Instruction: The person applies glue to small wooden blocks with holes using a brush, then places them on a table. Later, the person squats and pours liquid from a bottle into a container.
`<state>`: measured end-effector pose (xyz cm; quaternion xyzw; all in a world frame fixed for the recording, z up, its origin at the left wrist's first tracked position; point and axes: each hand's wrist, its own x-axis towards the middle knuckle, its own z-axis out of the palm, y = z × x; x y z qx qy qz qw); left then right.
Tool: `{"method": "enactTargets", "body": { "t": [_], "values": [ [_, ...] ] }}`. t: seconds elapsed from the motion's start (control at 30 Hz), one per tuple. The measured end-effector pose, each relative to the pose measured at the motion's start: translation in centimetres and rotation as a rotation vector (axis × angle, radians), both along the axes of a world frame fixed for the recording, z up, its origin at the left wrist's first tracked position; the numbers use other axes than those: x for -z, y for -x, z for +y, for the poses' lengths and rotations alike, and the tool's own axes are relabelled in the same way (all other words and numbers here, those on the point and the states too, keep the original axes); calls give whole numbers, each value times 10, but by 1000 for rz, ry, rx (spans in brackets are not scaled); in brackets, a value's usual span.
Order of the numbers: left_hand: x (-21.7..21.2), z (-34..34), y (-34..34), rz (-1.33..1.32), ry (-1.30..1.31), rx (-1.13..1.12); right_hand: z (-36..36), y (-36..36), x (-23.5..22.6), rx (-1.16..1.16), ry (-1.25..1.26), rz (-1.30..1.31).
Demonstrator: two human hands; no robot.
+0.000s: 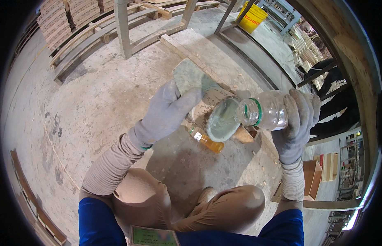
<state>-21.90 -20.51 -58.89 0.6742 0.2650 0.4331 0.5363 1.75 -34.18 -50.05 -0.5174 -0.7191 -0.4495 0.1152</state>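
Note:
My left hand [170, 104], in a grey glove, grips the side of a tan, stained round tub [209, 98]. The tub leans toward me, and its inside shows a pale grey-green coating [223, 121]. My right hand [297, 123], also gloved, is closed around a clear plastic bottle [271, 110] with a green ring at its neck. The bottle lies nearly level, its mouth at the tub's rim; I cannot tell whether liquid is flowing. Beyond my left hand is a flat pale-green piece [193, 77]. On the floor below the tub lies a small bottle of amber liquid [207, 140].
A wooden piece [243, 134] shows below the tub. Wooden pallets [104, 33] with stacked boards stand far left, and a yellow bucket [253, 17] at the far right. Metal frame bars [256, 43] cross the floor. Someone's dark-clothed legs [336, 108] are at the right.

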Motion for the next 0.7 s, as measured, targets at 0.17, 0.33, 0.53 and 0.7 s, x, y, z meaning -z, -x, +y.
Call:
{"method": "enactTargets", "body": {
  "t": [0.17,0.33,0.53,0.7],
  "values": [
    [1,-1,-3,-49,-33,-43,1,-4,6,3,-8,24],
    [4,3,1,55,-14,-4,1,-6,13,9,5,61],
    [-17,5,11,326,16,152,4,-11,25,-22,2,156],
    [3,4,2,33,-26,102,8,-9,30,-33,-9,189]
  ]
}}
